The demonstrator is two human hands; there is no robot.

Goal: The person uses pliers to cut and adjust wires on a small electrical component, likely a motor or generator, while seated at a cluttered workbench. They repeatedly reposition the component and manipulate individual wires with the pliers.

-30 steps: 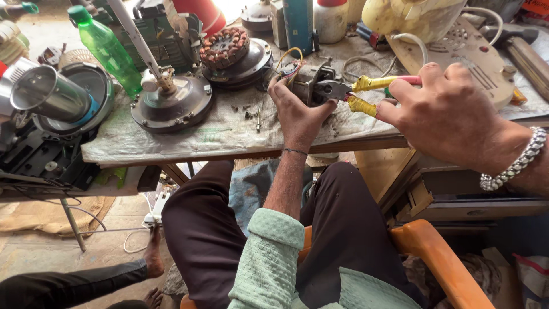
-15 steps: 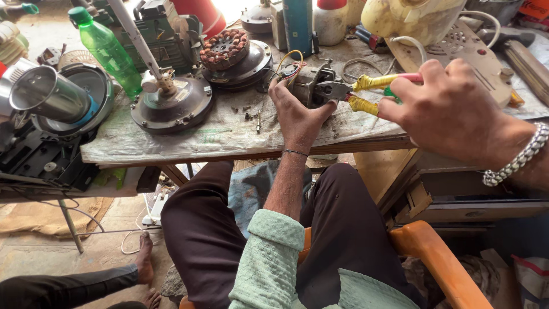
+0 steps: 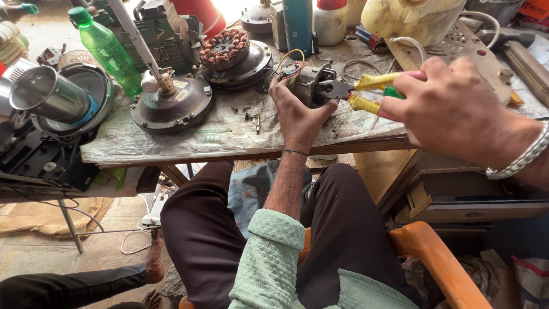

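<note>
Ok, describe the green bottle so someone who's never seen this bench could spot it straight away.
Start at the cluttered workbench and go to its far left end. Between the shiny steel cup and the round motor cover with a white rod stands the green bottle, leaning slightly. It is the only see-through green plastic thing there, with a green cap.

Open cloth (image 3: 229, 134) left of left hand (image 3: 297, 114); hemmed in beyond by fan motor (image 3: 171, 103), copper stator (image 3: 224, 50), green bottle (image 3: 106, 48).
</note>
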